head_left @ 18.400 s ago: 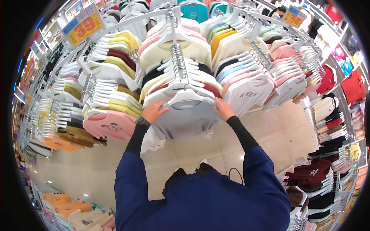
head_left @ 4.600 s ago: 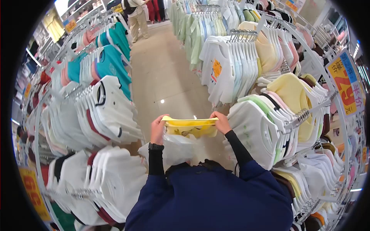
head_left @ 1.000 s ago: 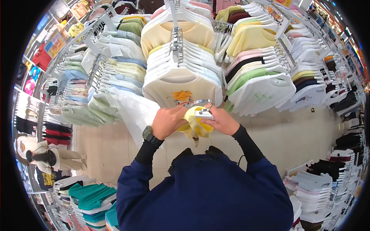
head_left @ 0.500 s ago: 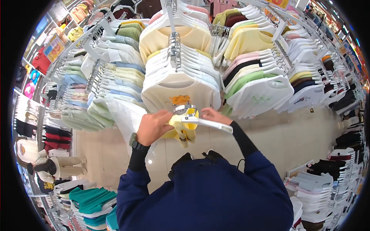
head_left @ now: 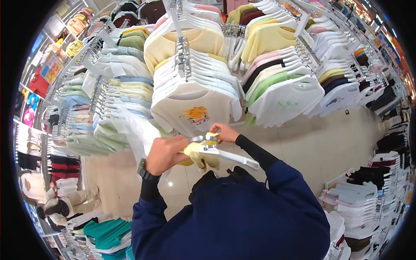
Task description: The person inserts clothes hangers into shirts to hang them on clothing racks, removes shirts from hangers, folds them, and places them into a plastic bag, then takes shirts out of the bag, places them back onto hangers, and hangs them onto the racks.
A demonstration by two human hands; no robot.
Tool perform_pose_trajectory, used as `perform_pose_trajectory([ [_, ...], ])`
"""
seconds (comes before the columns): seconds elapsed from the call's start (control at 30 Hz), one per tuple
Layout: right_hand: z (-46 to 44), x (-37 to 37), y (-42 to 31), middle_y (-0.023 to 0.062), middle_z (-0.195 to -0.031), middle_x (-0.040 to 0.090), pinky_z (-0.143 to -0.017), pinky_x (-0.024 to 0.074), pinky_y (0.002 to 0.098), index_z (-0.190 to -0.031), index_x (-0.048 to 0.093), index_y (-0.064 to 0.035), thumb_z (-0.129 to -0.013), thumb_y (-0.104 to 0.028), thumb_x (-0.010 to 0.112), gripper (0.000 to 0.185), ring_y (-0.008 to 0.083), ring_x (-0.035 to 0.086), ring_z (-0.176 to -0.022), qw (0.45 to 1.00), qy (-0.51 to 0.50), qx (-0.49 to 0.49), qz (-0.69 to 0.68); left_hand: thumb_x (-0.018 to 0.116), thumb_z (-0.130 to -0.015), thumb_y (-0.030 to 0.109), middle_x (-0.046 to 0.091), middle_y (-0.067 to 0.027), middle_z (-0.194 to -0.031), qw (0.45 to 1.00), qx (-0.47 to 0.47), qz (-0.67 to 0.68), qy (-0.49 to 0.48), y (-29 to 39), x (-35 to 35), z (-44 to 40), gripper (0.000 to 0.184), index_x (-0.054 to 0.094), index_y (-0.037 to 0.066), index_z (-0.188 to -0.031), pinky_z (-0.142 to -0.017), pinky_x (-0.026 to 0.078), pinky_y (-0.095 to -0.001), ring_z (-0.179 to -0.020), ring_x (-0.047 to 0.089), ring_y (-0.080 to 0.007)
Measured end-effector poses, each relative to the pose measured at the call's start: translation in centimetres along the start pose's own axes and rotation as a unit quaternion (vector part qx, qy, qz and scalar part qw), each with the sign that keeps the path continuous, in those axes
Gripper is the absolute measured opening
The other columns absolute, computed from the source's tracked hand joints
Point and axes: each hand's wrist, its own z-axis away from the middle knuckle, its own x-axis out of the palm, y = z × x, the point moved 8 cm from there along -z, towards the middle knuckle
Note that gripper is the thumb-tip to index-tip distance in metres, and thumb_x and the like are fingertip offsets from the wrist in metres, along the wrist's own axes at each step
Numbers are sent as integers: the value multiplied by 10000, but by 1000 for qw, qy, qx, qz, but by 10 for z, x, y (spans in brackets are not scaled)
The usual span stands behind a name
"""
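Note:
My left hand [head_left: 165,154], with a watch at its wrist, is closed round the gathered yellow garment [head_left: 194,151]. Out of the garment's neck sticks a white hanger [head_left: 232,157], one arm of it pointing right and its metal hook near my left fingers. My right hand [head_left: 224,132] pinches the yellow fabric's edge just above the hanger. Translucent white plastic [head_left: 143,132] hangs beside my left hand. In front of both hands hangs a white shirt [head_left: 195,115] with an orange print.
Racks of hung shirts stand ahead, including a white shirt with green print [head_left: 288,102]. Teal clothing [head_left: 106,233] is at the lower left, with a person [head_left: 71,203] beyond it. More clothes [head_left: 353,195] hang at the right. Tiled floor [head_left: 303,149] shows between racks.
My right hand has come back to the yellow fabric from beside it. The hanger's right arm tilts further down, and my left hand is slightly lower. The view has shifted a little.

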Motion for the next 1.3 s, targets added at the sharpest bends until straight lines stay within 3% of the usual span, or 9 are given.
perform_pose_trajectory([
  [0.1, 15, -41, 11, 38, -976, 617, -617, 596, 294, -1034, 591, -74, -832, -57, 653, 212, 151, 649, -834, 994, 87, 11, -62, 774, -704, 192, 632, -50, -809, 998, -40, -10, 44, -16, -7, 6, 285, 671, 117, -959, -557, 478, -352, -661, 621, -274],
  [0.17, 23, -71, 15, 11, -970, 620, -635, 571, 273, -1028, 590, -92, -831, -26, 636, 213, 121, 644, -846, 981, 116, -40, -150, 776, -713, 189, 622, -58, -797, 994, -73, -22, 79, -31, -6, 13, 274, 666, 113, -952, -555, 476, -355, -656, 618, -278],
  [0.27, 54, -106, -9, -1, -981, 619, -621, 536, 251, -1019, 587, -98, -822, 2, 614, 223, 100, 629, -829, 968, 175, -10, -180, 776, -734, 195, 597, -60, -763, 984, -100, -49, 138, -44, -3, 16, 254, 660, 109, -944, -536, 466, -355, -628, 601, -273],
  [0.37, 67, -124, -31, -5, -992, 621, -563, 500, 234, -1012, 580, -89, -807, 6, 612, 228, 83, 608, -791, 971, 204, -43, -116, 783, -734, 197, 593, -54, -752, 978, -115, -58, 164, -51, 6, 20, 259, 658, 107, -943, -518, 458, -352, -600, 585, -268],
  [0.5, 74, -137, -44, 20, -1019, 619, -508, 477, 233, -1034, 581, -62, -776, 4, 641, 273, 54, 525, -605, 961, 259, -99, 8, 784, -740, 198, 600, -55, -758, 971, -135, -39, 195, -52, 10, 24, 254, 657, 100, -937, -521, 459, -348, -598, 584, -269],
  [0.7, 72, -129, -50, 26, -1064, 610, -479, 457, 243, -1061, 582, -53, -768, 23, 623, 306, 56, 494, -586, 975, 209, -76, 24, 789, -734, 187, 600, -67, -771, 955, -151, -27, 255, -57, 18, 33, 267, 654, 81, -938, -532, 465, -344, -610, 589, -272],
  [1.0, 67, -112, -81, 79, -1030, 677, -566, 514, 305, -1092, 568, -46, -805, 11, 445, 318, 141, 635, -868, 986, 157, -48, 0, 797, -702, 174, 608, -25, -789, 963, -138, -93, 214, -54, 29, 29, 271, 677, 133, -941, -547, 479, -331, -643, 616, -235],
  [1.13, 69, -65, -118, 94, -1047, 681, -484, 486, 270, -1220, 534, -16, -801, 10, 375, 449, 110, 626, -688, 950, 119, -227, 177, 790, -718, 232, 620, -13, -791, 967, -126, -77, 207, -52, 44, 13, 269, 677, 146, -947, -545, 482, -330, -651, 631, -224],
  [1.3, 67, -39, -142, 136, -1014, 669, -551, 524, 260, -1288, 489, 1, -918, -64, 403, 385, 145, 645, -582, 990, 90, -100, 48, 758, -762, 299, 625, -34, -774, 971, -133, -35, 198, -57, 56, -10, 274, 671, 127, -957, -556, 484, -358, -662, 635, -255],
])
